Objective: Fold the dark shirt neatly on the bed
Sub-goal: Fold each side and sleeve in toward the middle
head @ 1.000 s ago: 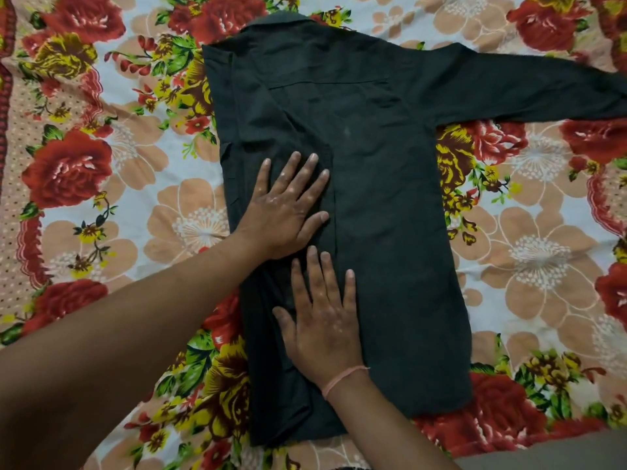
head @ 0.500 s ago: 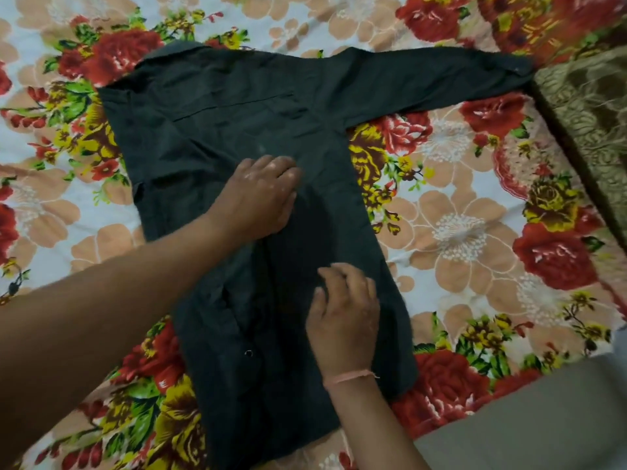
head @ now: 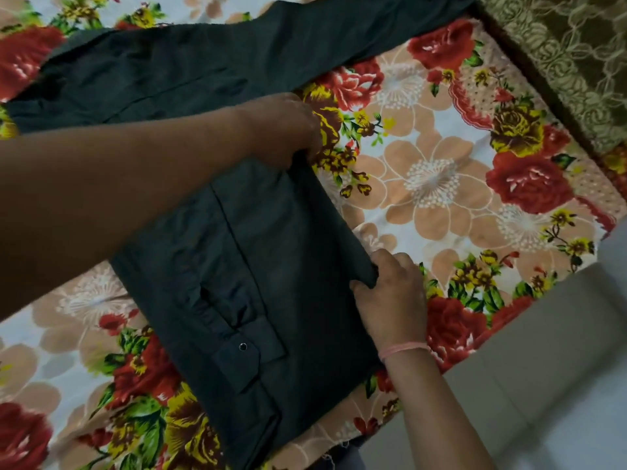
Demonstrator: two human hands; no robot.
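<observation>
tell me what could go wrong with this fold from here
Both hands pinch the shirt's right edge: left hand near the underarm, right hand lower down. Pulling that side over may drag out the sleeve already folded on top and undo it. The other sleeve lies stretched toward the bed's far corner, so it could trail or bunch as the side comes across. The body also looks wrinkled near the collar end, which may set creases.

No legible text, label, brand, number or sign appears on any surface in this view.
</observation>
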